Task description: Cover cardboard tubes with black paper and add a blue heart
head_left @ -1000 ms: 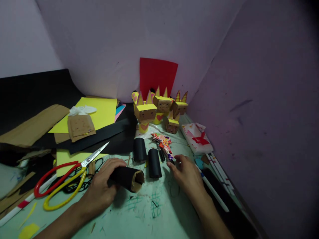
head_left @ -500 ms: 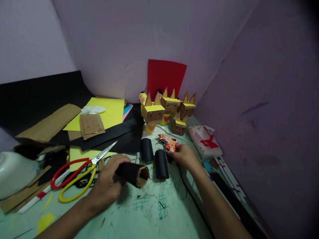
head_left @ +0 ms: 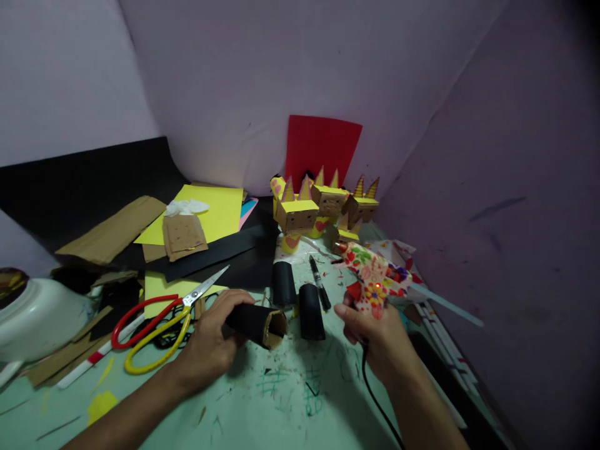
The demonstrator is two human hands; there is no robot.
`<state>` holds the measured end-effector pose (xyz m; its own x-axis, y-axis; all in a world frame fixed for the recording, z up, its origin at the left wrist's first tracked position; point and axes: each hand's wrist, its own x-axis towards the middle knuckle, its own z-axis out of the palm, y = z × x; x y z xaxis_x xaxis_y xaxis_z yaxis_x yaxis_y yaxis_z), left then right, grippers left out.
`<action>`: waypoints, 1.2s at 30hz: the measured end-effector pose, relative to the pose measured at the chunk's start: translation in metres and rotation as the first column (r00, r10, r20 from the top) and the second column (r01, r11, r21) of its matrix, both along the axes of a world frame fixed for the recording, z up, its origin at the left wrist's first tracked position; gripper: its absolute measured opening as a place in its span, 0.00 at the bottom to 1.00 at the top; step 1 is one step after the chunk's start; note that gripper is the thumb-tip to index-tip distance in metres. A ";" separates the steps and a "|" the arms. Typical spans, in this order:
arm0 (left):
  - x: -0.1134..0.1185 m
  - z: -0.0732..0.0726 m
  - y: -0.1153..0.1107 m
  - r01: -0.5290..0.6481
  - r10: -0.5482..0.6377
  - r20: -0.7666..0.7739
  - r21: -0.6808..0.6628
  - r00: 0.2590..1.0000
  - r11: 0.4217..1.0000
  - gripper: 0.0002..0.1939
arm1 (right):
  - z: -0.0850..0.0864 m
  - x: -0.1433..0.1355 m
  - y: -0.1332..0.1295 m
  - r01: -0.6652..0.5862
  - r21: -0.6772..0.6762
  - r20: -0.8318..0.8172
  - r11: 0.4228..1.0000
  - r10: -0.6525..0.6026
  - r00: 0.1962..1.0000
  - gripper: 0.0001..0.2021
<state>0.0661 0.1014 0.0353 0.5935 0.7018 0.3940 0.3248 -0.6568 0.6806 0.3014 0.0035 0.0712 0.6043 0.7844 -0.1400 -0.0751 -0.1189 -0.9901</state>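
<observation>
My left hand (head_left: 213,337) is closed around a black-covered cardboard tube (head_left: 250,324), which lies sideways with its bare brown open end turned to the right. In my right hand (head_left: 375,331) is a flower-patterned glue gun (head_left: 370,272), gripped by its handle and raised above the table. A red light glows on it, its nozzle points left, and a pale glue stick (head_left: 445,303) sticks out of its back. Between my hands stand two more black tubes, one nearer (head_left: 312,315) and one farther (head_left: 284,284). A black marker (head_left: 320,282) lies beside them.
Red-and-yellow scissors (head_left: 180,306) lie left of my left hand. Several cardboard box figures with horns (head_left: 297,215) stand at the back before a red sheet (head_left: 323,147). Yellow paper (head_left: 220,212) and cardboard pieces lie back left. The gun's black cord (head_left: 375,390) runs toward me.
My right hand has lifted the glue gun off the table and turned it upright, uncovering the marker. My left hand still holds the tube in much the same pose.
</observation>
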 end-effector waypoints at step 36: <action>0.001 -0.005 -0.006 0.070 -0.070 0.006 -0.159 0.998 0.985 0.18 | 0.017 -0.073 -0.008 -0.033 -0.072 0.123 0.997 0.041 0.992 0.04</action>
